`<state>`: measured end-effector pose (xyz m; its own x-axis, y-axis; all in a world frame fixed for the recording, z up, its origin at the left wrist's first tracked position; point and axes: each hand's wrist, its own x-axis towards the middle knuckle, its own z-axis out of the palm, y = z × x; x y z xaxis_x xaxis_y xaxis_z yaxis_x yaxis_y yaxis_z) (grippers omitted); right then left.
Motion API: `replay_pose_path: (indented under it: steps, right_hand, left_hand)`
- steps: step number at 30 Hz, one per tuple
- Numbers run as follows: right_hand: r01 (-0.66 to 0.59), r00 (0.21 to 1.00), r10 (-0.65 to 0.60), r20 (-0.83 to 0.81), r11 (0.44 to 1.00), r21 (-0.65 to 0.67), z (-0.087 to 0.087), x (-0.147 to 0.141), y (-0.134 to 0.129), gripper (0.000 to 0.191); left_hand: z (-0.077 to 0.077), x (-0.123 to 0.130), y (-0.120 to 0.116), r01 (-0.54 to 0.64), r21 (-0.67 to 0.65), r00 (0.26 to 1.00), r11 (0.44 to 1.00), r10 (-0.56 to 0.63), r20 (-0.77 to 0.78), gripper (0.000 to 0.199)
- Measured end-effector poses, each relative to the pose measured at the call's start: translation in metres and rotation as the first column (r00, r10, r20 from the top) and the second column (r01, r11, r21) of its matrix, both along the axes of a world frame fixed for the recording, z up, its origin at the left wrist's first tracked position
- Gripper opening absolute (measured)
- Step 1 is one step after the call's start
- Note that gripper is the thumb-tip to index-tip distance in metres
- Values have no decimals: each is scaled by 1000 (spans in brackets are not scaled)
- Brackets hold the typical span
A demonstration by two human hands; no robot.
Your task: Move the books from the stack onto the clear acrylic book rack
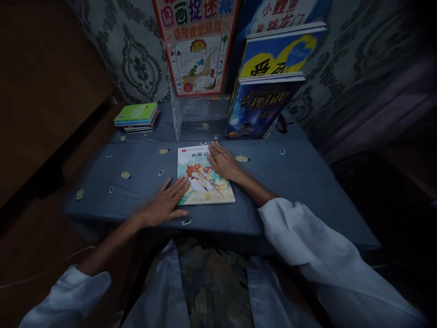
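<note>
The person's left hand and right hand lie open, fingers extended and ungripping, on an illustrated book flat on the blue-gray tablecloth, in front of a clear plastic stand beside upright books.

Red poster-like book & blue book w/ red title, back edge of worktop: tops cut off by pic edge. Yellow-and-blue book: lower part hidden behind dark blue book. R hand hides pt of thin book's title. Small print at its foot too tiny to read.
</note>
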<state>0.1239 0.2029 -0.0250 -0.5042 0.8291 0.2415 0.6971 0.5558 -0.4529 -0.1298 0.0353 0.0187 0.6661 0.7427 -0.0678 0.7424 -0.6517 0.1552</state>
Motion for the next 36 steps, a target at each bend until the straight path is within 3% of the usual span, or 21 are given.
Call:
replay_pose_path:
  steps: [4, 8, 20, 25, 30, 33, 36]
  right_hand:
    - [-4, 1000, 4, -5, 1000, -3, 2, -1, -1, 59]
    - [11, 1000, -11, -12, 1000, -4, 1, -3, -1, 59]
    - [34, 999, -34, 28, 999, 14, 7, -6, -5, 56]
    - [32, 999, -33, 33, 999, 15, 7, -6, -5, 56]
    - [19, 1000, -18, -20, 1000, 19, 0, -1, 1, 54]
    - [23, 997, -21, -70, 999, 30, -1, 3, 2, 49]
    - [-3, 995, 10, -104, 998, 65, 1, 1, -9, 47]
  left_hand:
    - [3, 3, -24, 18, -1, 1000, 1000, -18, -19, 85]
    - [5, 15, -33, 33, 33, 999, 999, -31, -40, 88]
    - [-1, 99, -14, 165, 142, 986, 976, -165, -15, 92]
    - [-4, 119, -9, 175, 149, 984, 973, -179, 14, 89]
    - [0, 119, -7, 173, 107, 977, 979, -184, 111, 85]
    - [3, 107, 1, 167, 65, 949, 984, -178, 259, 62]
    - [1, 80, 21, -3, 86, 890, 996, -37, 455, 39]
